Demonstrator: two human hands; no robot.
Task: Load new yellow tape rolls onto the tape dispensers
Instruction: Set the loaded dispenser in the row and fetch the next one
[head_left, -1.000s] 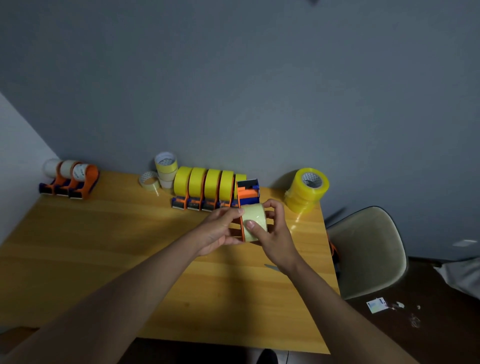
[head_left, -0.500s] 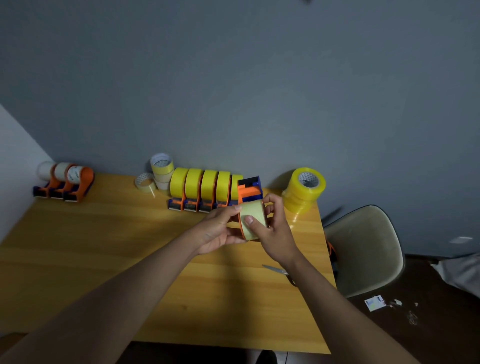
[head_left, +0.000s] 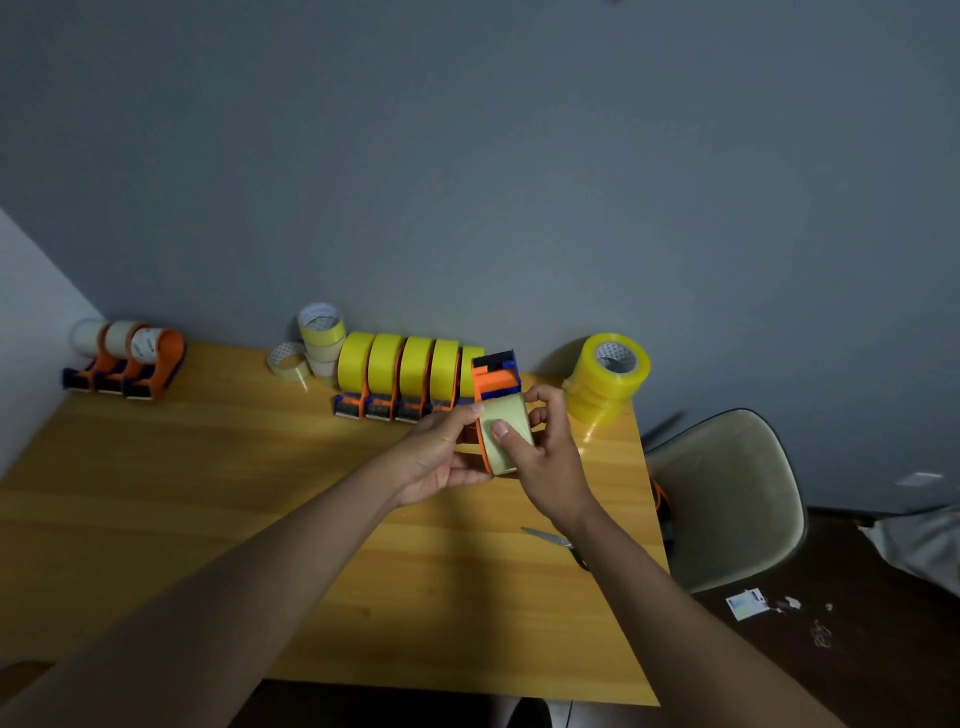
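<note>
Behind both hands (head_left: 441, 457) (head_left: 545, 457), loaded dispensers (head_left: 400, 376); scissors (head_left: 556, 543) nearby.

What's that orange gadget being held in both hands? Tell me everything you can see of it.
It is a handheld tape dispenser, seemingly plastic, with an orange frame, a blue part and a black strip at its far end. A pale yellow tape roll sits in it, an orange side plate along the roll's left edge. It is held above the wooden table, far end tilted away. The left hand grips it from the left; the right hand curls round the roll, thumb pressed on its face.
</note>
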